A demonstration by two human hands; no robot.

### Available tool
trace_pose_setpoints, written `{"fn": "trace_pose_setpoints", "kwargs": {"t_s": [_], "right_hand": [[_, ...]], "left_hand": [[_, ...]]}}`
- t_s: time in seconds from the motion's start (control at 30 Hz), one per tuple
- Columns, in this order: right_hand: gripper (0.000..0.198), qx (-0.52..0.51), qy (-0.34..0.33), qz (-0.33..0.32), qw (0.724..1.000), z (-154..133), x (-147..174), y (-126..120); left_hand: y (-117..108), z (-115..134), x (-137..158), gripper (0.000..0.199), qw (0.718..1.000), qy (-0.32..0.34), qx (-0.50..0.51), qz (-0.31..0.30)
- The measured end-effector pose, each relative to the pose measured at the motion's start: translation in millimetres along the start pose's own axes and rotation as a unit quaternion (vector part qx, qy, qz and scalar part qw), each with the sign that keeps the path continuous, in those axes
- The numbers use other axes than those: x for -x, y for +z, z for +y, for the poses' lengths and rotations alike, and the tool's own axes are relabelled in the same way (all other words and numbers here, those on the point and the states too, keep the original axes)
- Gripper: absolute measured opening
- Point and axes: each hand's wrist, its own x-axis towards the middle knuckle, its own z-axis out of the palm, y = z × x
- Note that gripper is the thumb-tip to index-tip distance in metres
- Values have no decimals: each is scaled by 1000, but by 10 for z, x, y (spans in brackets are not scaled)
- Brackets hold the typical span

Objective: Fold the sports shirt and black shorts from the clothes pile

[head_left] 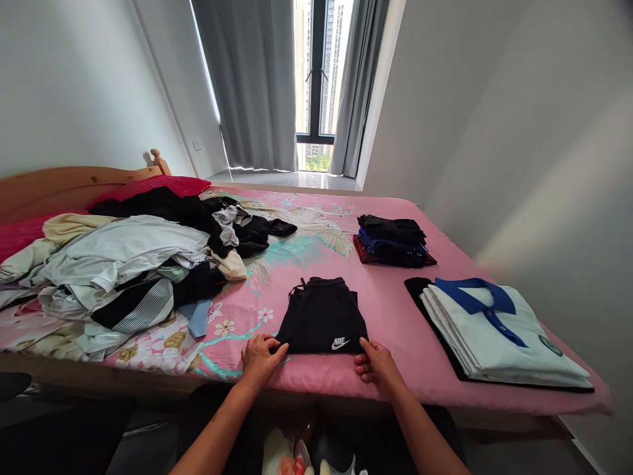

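Folded black shorts [321, 316] with a drawstring at the waist and a white NIKE logo lie flat near the bed's front edge. My left hand [260, 359] is closed at their lower left corner, thumb and fingers pinching the hem. At the lower right corner, beside the logo, my right hand [376, 364] grips the hem between its thumb and curled fingers. The waistband points away from me, toward the window.
On the left of the bed [386, 297] is a loose heap of clothes [133, 251]. A small folded dark stack [393, 241] sits back right. Folded white shirts [494, 330] with a blue collar lie front right. A wooden headboard [74, 188] stands at far left.
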Motion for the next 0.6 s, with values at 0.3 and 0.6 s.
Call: {"fn": "trace_pose_setpoints", "kwargs": {"t_s": [0.3,0.6], "right_hand": [[36,-18,-6,-9,1000,-72,47,-22],[33,-16,-9,-17,1000,5,61,-37]], "left_hand": [[-62,126,-41,27,999,-31,9,-17],[-63,46,-1,29,999,-4,24,-25]]}}
